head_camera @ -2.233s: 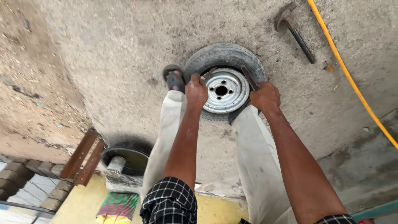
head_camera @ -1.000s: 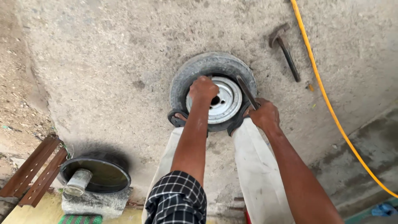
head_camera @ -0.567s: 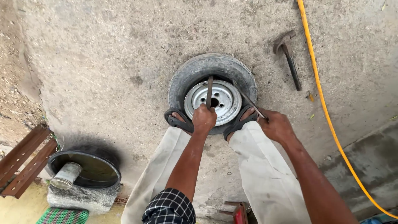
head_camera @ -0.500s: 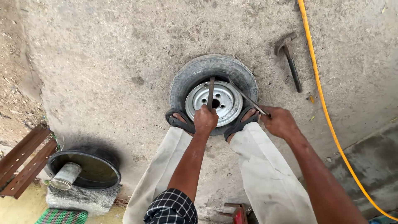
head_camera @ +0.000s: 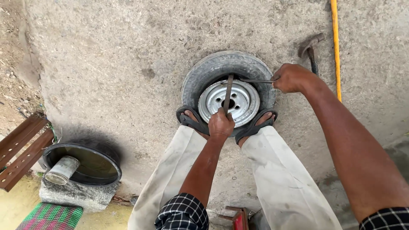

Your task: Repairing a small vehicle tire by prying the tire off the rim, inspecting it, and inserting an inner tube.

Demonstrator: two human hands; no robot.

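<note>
A small grey tyre [head_camera: 215, 68] on a silver steel rim [head_camera: 240, 102] lies flat on the concrete floor. Both my sandalled feet press on its near edge. My left hand [head_camera: 220, 124] grips a metal tyre lever [head_camera: 228, 90] that runs across the rim to the far bead. My right hand [head_camera: 291, 78] holds a second lever [head_camera: 255, 80], thin and dark, wedged sideways under the bead at the tyre's upper right.
A hammer [head_camera: 310, 51] lies on the concrete beyond my right hand, beside a long yellow hose [head_camera: 336, 47]. At the left, a black basin [head_camera: 98, 164] holding a tin can [head_camera: 62, 170] sits on a stone block, next to a brown wooden bench [head_camera: 20, 149].
My right hand has swung its lever from the tyre's near right side up to the upper right. My left hand now holds a lever across the rim instead of pressing on the tyre.
</note>
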